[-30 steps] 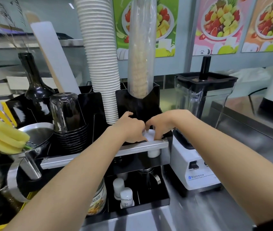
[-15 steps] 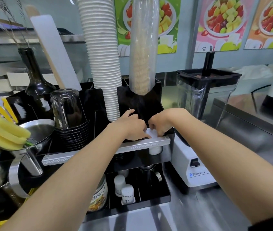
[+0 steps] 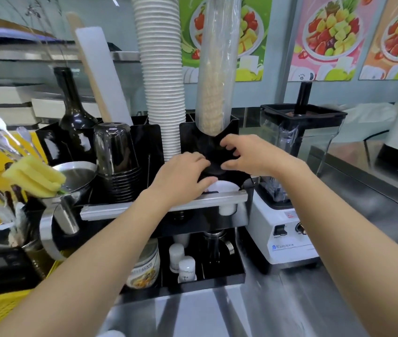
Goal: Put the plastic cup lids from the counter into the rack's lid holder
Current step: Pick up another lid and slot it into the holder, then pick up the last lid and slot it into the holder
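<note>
Black acrylic rack (image 3: 144, 152) on the steel counter (image 3: 290, 300), white blender base (image 3: 283, 229) just to its right. Both hands at rack's front-right compartment: left hand (image 3: 183, 176) curled w/ thumb on white plastic lid stack (image 3: 224, 187) seated there; right hand (image 3: 244, 155) fingers spread above, gripping nothing I can see.

One head-worn wide-angle view looks forward and down, close over the steel counter (image 3: 217, 312) toward the black rack (image 3: 232, 132).
</note>
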The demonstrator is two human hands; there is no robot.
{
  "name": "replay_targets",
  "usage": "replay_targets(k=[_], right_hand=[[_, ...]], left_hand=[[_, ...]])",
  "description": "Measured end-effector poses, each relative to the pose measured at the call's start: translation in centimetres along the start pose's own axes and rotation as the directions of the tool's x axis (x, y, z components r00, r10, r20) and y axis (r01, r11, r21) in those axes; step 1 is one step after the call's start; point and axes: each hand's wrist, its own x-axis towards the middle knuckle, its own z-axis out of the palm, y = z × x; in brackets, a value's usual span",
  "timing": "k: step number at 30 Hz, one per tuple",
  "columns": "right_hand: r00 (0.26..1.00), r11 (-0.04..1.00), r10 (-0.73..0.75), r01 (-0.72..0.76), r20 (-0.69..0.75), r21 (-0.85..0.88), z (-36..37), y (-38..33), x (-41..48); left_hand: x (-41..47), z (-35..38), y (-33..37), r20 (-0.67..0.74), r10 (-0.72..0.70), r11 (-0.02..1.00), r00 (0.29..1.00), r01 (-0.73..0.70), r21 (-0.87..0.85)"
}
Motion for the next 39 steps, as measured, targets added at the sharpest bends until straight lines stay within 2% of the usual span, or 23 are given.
replay_targets(k=[2,4,8,11,15,21,24,27,31,35,39], right_hand=[[0.988,0.996,-0.050,0.061,-0.143,0.070,0.8,-1.3,-1.9],[0.965,0.981,-0.085,0.125,-0.249,0.148,2.3,-3.0,-3.9],[0.946,0.937,-0.143,0.224,-0.292,0.267,7.1,-6.5,-7.3],[0.960,0.917,-0.195,0.250,-0.199,0.309,12.0,-9.4,-9.4],[0.969,0.945,-0.242,0.227,0.038,0.236,18.8,-12.4,-10.8],[0.911,0.965,-0.245,0.198,0.330,0.172,27.3,-14.9,-12.5],[0.887,0.970,-0.209,0.135,0.412,0.201,30.3,-15.6,-13.3],[0.875,0.971,-0.198,0.114,0.441,0.210,32.5,-16.0,-14.1],[0.890,0.978,-0.157,0.082,0.428,0.190,34.8,-16.4,-14.9],[0.937,0.977,-0.065,-0.011,0.343,0.214,36.3,-16.6,-15.6],[0.964,0.954,-0.070,-0.011,0.258,0.301,35.8,-16.4,-16.0]], left_hand=[[-3.0,-1.0,0.1,-0.144,-0.044,0.997,0.989,0.034,-0.075],[-6.7,-1.8,0.3,-0.221,-0.113,0.987,0.969,0.083,-0.140],[-14.5,-2.2,0.3,-0.231,-0.256,0.953,0.938,0.206,-0.221],[-20.3,-1.7,0.0,-0.208,-0.377,0.913,0.903,0.325,-0.245],[-26.4,0.6,-0.7,-0.133,-0.503,0.853,0.854,0.465,-0.238],[-33.5,5.2,-2.1,0.174,-0.641,0.718,0.748,0.664,-0.209],[-36.0,7.2,-2.5,0.306,-0.655,0.660,0.691,0.720,-0.213],[-37.8,8.9,-2.7,0.404,-0.626,0.618,0.667,0.741,-0.264],[-38.8,10.9,-2.3,0.445,-0.615,0.558,0.650,0.758,-0.336],[-39.0,12.0,-2.0,0.411,-0.643,0.511,0.646,0.762,-0.398],[-38.7,11.5,-1.8,0.330,-0.681,0.485,0.654,0.740,-0.466]])
